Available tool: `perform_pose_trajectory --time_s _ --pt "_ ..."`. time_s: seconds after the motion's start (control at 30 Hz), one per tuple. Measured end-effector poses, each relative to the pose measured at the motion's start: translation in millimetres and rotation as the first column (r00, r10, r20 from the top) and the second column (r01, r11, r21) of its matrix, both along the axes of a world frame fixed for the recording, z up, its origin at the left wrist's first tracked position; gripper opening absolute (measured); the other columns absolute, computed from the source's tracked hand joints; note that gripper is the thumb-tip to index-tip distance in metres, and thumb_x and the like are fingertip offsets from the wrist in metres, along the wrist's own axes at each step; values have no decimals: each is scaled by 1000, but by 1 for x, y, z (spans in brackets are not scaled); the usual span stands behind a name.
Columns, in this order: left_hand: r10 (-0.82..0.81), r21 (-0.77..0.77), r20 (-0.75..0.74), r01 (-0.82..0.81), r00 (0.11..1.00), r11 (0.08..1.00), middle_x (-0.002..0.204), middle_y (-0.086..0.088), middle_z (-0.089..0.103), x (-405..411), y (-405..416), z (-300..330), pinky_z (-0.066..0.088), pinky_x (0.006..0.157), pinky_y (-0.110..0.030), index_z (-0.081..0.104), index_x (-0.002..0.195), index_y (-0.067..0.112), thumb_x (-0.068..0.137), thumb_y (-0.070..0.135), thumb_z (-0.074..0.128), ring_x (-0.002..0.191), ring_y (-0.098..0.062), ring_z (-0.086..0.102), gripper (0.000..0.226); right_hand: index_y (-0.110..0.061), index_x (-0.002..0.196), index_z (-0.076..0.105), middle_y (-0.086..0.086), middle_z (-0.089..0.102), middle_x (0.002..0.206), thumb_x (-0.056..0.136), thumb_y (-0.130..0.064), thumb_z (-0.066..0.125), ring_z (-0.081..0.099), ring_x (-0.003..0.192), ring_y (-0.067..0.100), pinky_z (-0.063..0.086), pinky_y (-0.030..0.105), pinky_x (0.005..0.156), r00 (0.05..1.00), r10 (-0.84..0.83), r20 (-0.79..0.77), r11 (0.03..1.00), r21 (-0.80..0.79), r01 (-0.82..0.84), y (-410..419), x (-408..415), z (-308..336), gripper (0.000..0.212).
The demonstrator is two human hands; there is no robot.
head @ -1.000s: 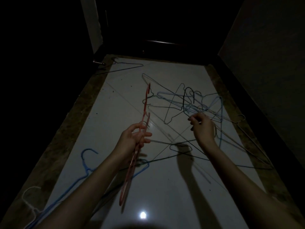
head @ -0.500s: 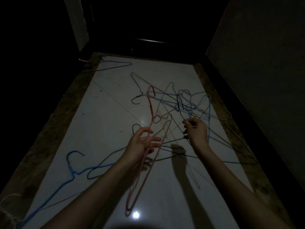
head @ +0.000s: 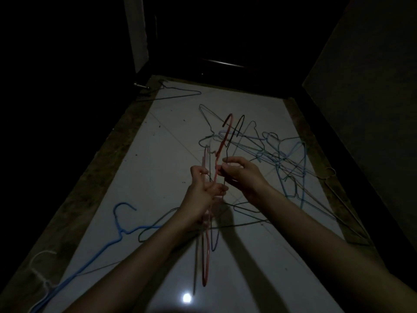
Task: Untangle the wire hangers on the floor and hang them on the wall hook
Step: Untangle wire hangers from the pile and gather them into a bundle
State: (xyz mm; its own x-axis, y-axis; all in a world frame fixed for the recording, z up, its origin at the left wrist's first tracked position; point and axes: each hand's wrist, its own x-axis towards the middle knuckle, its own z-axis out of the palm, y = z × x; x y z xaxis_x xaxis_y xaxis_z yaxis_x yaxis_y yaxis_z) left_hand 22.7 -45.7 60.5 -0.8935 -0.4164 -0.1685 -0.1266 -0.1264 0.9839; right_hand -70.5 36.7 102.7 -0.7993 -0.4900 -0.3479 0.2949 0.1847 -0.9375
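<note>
My left hand [head: 204, 190] grips a red wire hanger [head: 205, 251] held upright above the floor, its hook [head: 227, 120] pointing away from me. Right beside it my right hand [head: 242, 175] pinches a black wire hanger [head: 237, 129], whose hook stands next to the red one. A tangle of blue, green and grey hangers [head: 279, 154] lies on the white floor just beyond and right of my hands. No wall hook can be seen in the dark room.
A blue hanger [head: 119, 227] and a white one [head: 40, 274] lie at the near left. Another dark hanger [head: 178, 93] lies far left by a dark doorway. A wall [head: 372, 109] runs along the right; brown borders edge the white floor [head: 158, 166].
My right hand has lifted a black hanger out of the tangle and brought it left beside the red one. The left hand has turned the red hanger more upright.
</note>
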Motion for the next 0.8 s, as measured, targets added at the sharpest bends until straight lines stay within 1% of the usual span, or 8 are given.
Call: perform_pose_trajectory --time_s 0.07,0.13,0.23,0.37,0.47,0.6,0.7,0.8 --pt "-25 -100 1 25 1000 995 91 1 68 5 -11 2 54 71 -21 18 113 24 97 7 45 83 -11 67 36 -10 101 58 9 65 88 87 -5 60 63 81 15 48 24 76 999 39 -10 998 55 -39 -12 0 4 15" --pt "-23 -126 8 24 1000 992 92 -4 69 7 -18 4 53 75 -23 15 117 24 95 5 49 79 -8 66 44 -10 103 59 8 65 86 86 -5 62 63 83 17 47 24 74 996 87 14 993 78 -88 -25 3 5 17" --pt "-36 -71 11 36 999 997 100 -18 66 11 -27 5 54 76 -24 8 131 19 93 -1 50 77 -10 66 60 -6 107 59 8 67 86 87 -1 60 64 79 16 51 26 76 985 167 50 982 74 -171 -45 9 5 21" --pt "-83 -2 20 83 996 997 112 -22 58 27 -56 5 53 60 -18 0 141 30 88 -10 54 79 -10 65 86 0 109 60 11 67 89 86 1 59 63 78 15 52 26 80 962 272 -6 956 112 -270 -66 17 2 23" --pt "76 32 34 -77 997 997 112 -7 63 44 -87 6 52 72 -26 17 137 40 89 2 59 94 -17 62 74 -1 109 62 19 67 106 84 -2 62 62 95 23 45 37 99 942 327 -72 933 185 -309 -77 24 -4 25" --pt "184 127 -22 -180 983 976 111 0 66 52 -100 5 54 85 -33 42 130 39 90 16 61 99 -15 65 50 -2 104 64 19 67 106 83 0 62 64 100 28 47 39 99 905 419 -76 899 175 -401 -89 45 -17 21" --pt "350 164 -77 -334 934 928 102 -10 67 57 -103 0 54 84 -33 53 122 29 90 5 58 91 -18 67 40 -3 101 65 21 67 107 82 0 64 63 105 31 47 39 99 894 445 -53 891 125 -437 -98 58 -27 19" --pt "462 199 -81 -439 883 876 94 -8 66 66 -111 -4 56 76 -26 55 120 21 91 -1 53 81 -13 67 35 -11 91 67 17 68 107 80 -1 66 63 105 28 47 38 97 859 510 -36 856 115 -503 -106 66 -36 14"
